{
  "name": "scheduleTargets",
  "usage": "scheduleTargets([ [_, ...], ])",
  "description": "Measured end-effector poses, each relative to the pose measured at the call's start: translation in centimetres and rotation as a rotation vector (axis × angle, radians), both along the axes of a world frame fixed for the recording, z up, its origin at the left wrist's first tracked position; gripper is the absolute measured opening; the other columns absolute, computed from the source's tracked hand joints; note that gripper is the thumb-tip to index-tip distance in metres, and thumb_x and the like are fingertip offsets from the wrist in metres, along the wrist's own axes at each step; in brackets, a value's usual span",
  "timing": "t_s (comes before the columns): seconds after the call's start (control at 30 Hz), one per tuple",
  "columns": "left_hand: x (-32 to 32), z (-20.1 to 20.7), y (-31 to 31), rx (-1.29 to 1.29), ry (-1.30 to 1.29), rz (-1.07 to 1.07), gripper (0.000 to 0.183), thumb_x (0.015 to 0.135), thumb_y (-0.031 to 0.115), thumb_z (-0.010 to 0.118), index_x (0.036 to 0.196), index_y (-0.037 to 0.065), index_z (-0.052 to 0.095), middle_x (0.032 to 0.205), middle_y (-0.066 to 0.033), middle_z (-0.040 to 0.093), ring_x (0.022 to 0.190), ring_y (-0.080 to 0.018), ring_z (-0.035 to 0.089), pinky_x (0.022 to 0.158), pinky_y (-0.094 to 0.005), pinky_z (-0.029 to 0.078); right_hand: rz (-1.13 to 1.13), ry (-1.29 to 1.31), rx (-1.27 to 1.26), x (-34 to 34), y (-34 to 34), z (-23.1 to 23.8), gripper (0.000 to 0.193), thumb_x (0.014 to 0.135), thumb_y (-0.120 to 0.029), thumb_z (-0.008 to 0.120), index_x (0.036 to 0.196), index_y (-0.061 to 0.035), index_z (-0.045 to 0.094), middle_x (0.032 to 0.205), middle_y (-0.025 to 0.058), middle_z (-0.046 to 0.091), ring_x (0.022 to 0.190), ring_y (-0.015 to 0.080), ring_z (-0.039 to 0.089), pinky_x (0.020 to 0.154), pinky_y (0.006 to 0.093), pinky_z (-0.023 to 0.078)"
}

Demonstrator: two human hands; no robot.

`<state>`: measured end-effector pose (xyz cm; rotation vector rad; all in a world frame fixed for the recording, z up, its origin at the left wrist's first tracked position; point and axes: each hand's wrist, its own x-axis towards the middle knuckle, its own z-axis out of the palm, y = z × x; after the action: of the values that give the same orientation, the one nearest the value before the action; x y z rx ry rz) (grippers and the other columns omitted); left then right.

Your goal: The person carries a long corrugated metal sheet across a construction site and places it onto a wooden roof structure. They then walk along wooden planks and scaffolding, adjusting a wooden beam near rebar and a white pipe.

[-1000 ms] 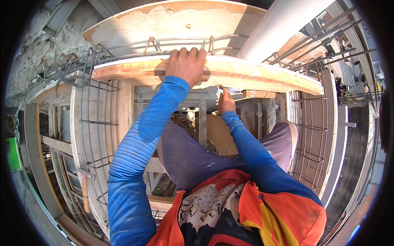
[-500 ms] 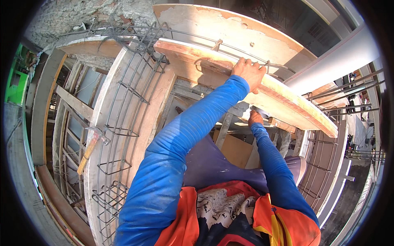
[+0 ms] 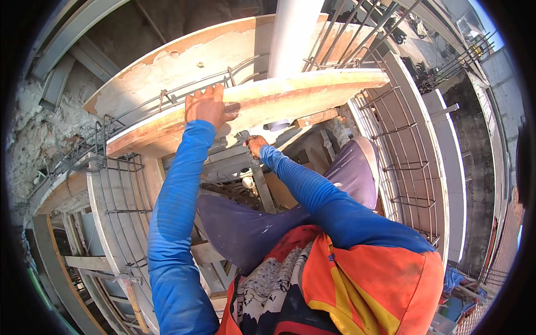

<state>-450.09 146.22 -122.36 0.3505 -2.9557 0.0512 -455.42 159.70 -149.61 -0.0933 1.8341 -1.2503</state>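
Note:
The top edge of a thick wooden formwork panel (image 3: 312, 89) is under my left hand (image 3: 205, 105), its fingers curled over the edge. Below the panel, my right hand (image 3: 255, 146) is closed near its inner face. A small grey piece shows at its fingers, too little to name. Just right of that hand, the lower end of a white pipe (image 3: 276, 125) comes out beneath the panel. Behind the panel stands a second plywood panel (image 3: 184, 58), with steel bars running between the two.
Rebar cages (image 3: 405, 139) line the wooden forms on both sides. A hammer with a wooden handle (image 3: 134, 304) rests at the left form. Between my legs, timber pieces (image 3: 261, 181) cross an opening. Long steel bars (image 3: 363, 33) stick out at the upper right. Rough masonry (image 3: 42, 134) stands far left.
The view has turned rightward, so the scene sits further left. My left hand stays on the panel edge. My right hand has shifted left, away from the pipe's lower end.

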Motion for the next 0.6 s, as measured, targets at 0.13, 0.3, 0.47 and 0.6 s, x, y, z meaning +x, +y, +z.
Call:
scheduleTargets([
  [0.13,1.0,-0.5,-1.2,-0.001,-0.034,0.05,0.072,0.062,0.045,0.08,0.119,0.009,0.054,0.114,-0.0097,0.061,0.107,-0.0301,0.057,0.096,-0.0476,0.04,-0.145,-0.109,-0.199,-0.1,0.0,4.0,0.028,0.09,-0.031,0.049,0.084,-0.0087,0.064,0.058,0.0013,0.045,0.054,0.0156,0.047,0.047,0.0336,0.038],
  [0.3,0.9,0.6,-1.2,0.008,-0.17,0.033,0.074,0.063,0.047,0.081,0.12,0.009,0.053,0.113,-0.0103,0.061,0.108,-0.0303,0.057,0.093,-0.0481,0.043,-0.29,0.71,0.087,-2.3,2.6,-1.3,0.039,0.094,-0.035,0.041,0.085,-0.0064,0.065,0.076,0.0151,0.065,0.074,0.0314,0.062,0.076,0.0397,0.047],
  [0.47,-0.4,0.5,-0.2,-0.022,-0.065,-0.013,0.061,0.066,0.042,0.08,0.11,0.008,0.056,0.105,-0.0085,0.063,0.103,-0.0286,0.059,0.089,-0.0445,0.044,-0.086,0.598,0.462,-1.7,2.1,-10.9,0.039,0.096,-0.035,0.043,0.083,-0.0041,0.065,0.085,0.0138,0.068,0.081,0.0322,0.063,0.076,0.0409,0.048],
  [0.6,0.4,0.3,-0.9,0.008,-0.113,0.019,0.061,0.065,0.043,0.08,0.11,0.008,0.056,0.104,-0.0086,0.063,0.102,-0.029,0.059,0.089,-0.0452,0.044,0.03,0.336,-0.033,1.3,-1.7,-6.6,0.036,0.094,-0.029,0.04,0.083,-0.0034,0.063,0.06,0.0061,0.054,0.051,0.0209,0.05,0.049,0.0361,0.042],
])
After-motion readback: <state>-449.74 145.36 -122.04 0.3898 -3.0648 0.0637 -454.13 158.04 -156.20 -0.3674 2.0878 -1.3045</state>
